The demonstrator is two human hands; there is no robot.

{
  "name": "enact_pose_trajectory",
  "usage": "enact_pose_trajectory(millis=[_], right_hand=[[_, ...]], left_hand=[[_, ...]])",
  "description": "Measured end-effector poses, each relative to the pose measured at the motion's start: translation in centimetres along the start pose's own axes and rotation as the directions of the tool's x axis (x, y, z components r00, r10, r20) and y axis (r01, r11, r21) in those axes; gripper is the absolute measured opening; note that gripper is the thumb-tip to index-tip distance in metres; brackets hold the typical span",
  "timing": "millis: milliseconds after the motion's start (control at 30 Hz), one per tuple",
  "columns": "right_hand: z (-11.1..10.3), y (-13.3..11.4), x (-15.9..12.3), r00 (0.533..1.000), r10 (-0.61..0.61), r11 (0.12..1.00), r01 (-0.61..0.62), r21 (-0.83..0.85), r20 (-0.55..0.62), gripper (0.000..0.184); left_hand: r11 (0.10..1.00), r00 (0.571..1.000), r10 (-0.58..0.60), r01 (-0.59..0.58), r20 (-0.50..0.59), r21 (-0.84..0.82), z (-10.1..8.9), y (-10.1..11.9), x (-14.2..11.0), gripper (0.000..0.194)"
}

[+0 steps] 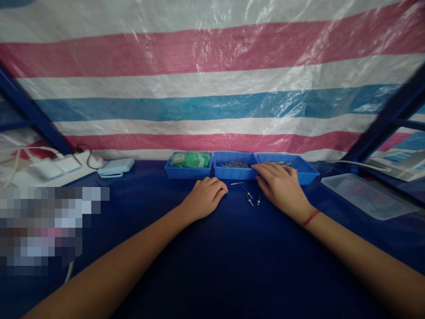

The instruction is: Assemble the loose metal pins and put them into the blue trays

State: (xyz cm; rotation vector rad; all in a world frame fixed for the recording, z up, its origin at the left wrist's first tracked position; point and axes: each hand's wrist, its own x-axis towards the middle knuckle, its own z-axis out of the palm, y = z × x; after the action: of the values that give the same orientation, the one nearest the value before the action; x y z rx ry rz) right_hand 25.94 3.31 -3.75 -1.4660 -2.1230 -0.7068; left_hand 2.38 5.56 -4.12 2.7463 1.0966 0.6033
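Note:
My left hand (204,195) rests on the dark blue cloth with its fingers curled under, just in front of the blue trays. What it holds, if anything, is hidden. My right hand (280,184) lies flat with fingers stretched toward the front rim of the middle blue tray (234,173), which holds small metal pins. Several loose metal pins (248,195) lie on the cloth between the two hands. A red string circles my right wrist.
A blue tray of green plastic parts (190,160) stands at the left, another blue tray (305,170) at the right. A clear plastic lid (367,195) lies far right. White power strips and a pale device (116,167) sit at the left. A striped tarp hangs behind.

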Motion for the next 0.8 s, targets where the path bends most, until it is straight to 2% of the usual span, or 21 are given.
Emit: enact_pose_trajectory(millis=[267,467,800], right_hand=[[0.0,1.0,0.6,0.998,-0.032,0.997,0.035,0.066,-0.049,0.021],[0.2,1.1,1.0,0.996,-0.081,0.996,0.081,0.020,-0.032,0.024],[0.6,1.4,0.9,0.996,-0.063,0.996,0.066,0.055,-0.060,0.021]], left_hand=[[1.000,1.000,-0.001,0.001,0.005,-0.001,0.1,0.0,0.1,0.021],[1.000,1.000,-0.004,0.004,0.011,0.001,0.0,0.0,0.1,0.021],[1.000,0.999,-0.013,0.013,0.039,0.001,-0.1,-0.1,0.2,0.021]])
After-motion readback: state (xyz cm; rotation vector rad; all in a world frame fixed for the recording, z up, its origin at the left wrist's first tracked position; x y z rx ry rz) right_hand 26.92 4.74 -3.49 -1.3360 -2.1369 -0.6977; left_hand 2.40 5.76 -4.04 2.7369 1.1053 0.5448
